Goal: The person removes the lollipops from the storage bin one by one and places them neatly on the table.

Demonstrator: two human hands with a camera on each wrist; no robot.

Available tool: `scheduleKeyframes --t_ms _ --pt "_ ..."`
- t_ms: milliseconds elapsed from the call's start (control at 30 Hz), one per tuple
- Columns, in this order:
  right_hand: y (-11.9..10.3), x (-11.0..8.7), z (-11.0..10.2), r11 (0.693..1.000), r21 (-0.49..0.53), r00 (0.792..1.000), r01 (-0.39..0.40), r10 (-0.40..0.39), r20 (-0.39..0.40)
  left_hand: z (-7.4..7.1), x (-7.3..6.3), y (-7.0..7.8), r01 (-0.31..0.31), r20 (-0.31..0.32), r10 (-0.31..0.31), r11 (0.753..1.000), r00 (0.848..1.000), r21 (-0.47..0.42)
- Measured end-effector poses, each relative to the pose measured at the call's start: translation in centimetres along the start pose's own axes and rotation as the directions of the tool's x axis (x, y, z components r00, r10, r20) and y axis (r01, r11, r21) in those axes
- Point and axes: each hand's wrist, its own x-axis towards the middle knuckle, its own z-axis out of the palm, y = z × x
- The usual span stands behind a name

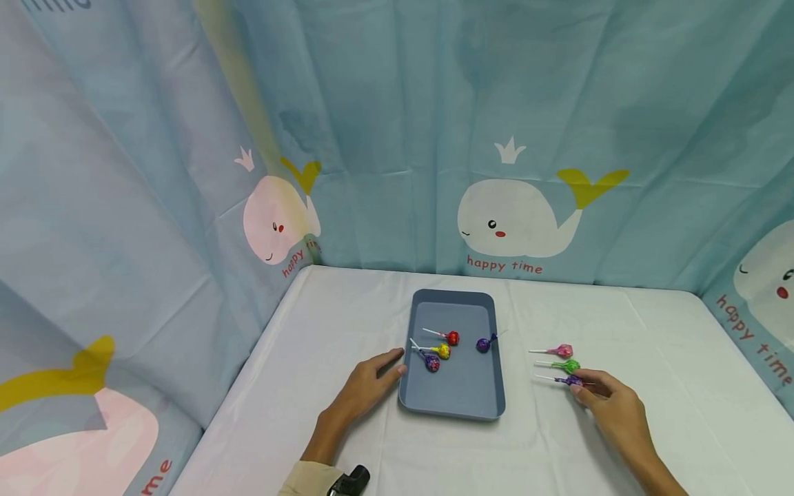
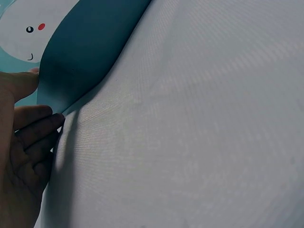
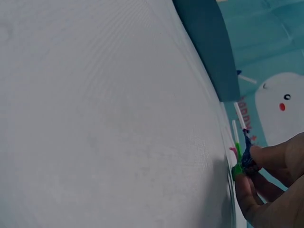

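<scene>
Down at the bottom edge of the head view, left of centre, a beige sleeve (image 1: 310, 477) and a black wrist device (image 1: 353, 480) lead up to the left hand (image 1: 366, 387), whose fingers are relaxed and extended, thumb spread apart from them, the tips at the left rim of a grey-blue tray (image 1: 449, 399); it grips nothing. At lower right, the right hand (image 1: 614, 410) has its thumb and finger closed in a pinch on the head of a dark purple lollipop (image 1: 571, 379), whose white stick points left. Just above that one in the frame lies a green lollipop (image 1: 571, 366), so close to the fingertips that I cannot tell whether they touch it, and next above is a pink lollipop (image 1: 564, 350), its stick also pointing left. Inside the tray, at the lower centre, a purple-and-red lollipop (image 1: 432, 363) lies near the left wall with its stick crossing that of a yellow lollipop (image 1: 443, 351); a red lollipop (image 1: 453, 337) sits a little higher. Near the tray's right wall, a second purple lollipop (image 1: 483, 345) points its stick up and right over the rim. White cloth (image 1: 347, 310) spreads under everything, and behind it, filling the upper frame, hangs a blue curtain (image 1: 384, 103) printed with whales.
</scene>
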Motion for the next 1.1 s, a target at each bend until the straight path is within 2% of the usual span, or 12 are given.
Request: scheduleKeyframes --t_ms 200,433,633,1100 --pt "0.4 0.5 0.0 0.999 -0.035 1.000 0.014 -0.015 -0.025 -0.1 -0.1 0.1 0.004 0.006 -0.004 1.000 1.000 -0.003" --pt "0.5 1.0 -0.2 0.999 -0.038 1.000 0.016 -0.017 -0.006 0.0 -0.1 0.1 0.005 0.006 -0.005 1.000 1.000 0.005" --pt "0.7 1.2 0.0 0.998 -0.052 0.999 0.024 -0.026 -0.021 0.0 0.0 0.0 0.002 0.009 -0.002 1.000 1.000 0.006" --pt "0.6 1.2 -0.2 1.000 -0.016 1.000 -0.009 0.009 -0.019 0.0 0.0 0.0 0.002 0.006 -0.002 1.000 1.000 0.005"
